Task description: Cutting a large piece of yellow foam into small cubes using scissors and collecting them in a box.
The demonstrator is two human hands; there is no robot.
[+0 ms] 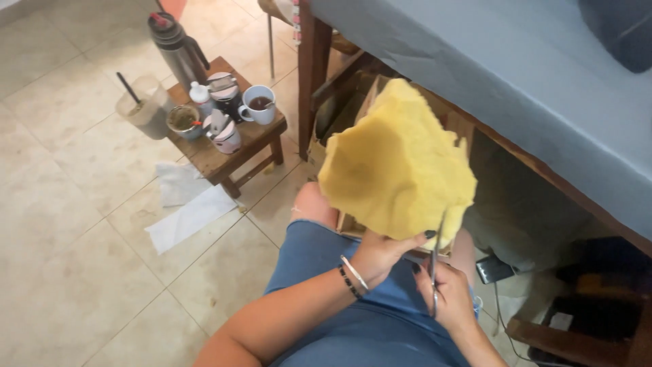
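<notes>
Head view, looking down over the lap.

Left hand point(379, 255): fingers closed on the lower edge of a big yellow foam piece point(397, 163), thumb on the near face. The foam is held upright above the knees, in front of a cardboard box point(339, 129) that stands under the blue-covered table point(516, 88).

Right hand point(449, 295): wrapped round the handles of a pair of scissors point(433, 261). Blades point up and meet the foam at its lower right edge. Whether the blades are apart or together cannot be told; the foam hides the tips.

Handling, as judged: the foam looks light and soft, with ragged torn edges, and is likely to flex and sag where unsupported. It should compress under a pinch, so a hold close to the cut line, as now, seems best for keeping the edge taut. Not slippery, not fragile, though crumbs may tear off.

Containers: on a small wooden stool point(261, 136) at the left, on the tiled floor: a white mug point(258, 105) of dark drink at the right corner, a small white bottle point(199, 95), a small bowl point(183, 121), and lidded jars, labels too small to tell. A steel flask point(178, 51) stands behind the stool and a clear plastic jug point(144, 105) at its left edge. White paper sheets point(187, 211) lie flat on the floor before it.
</notes>
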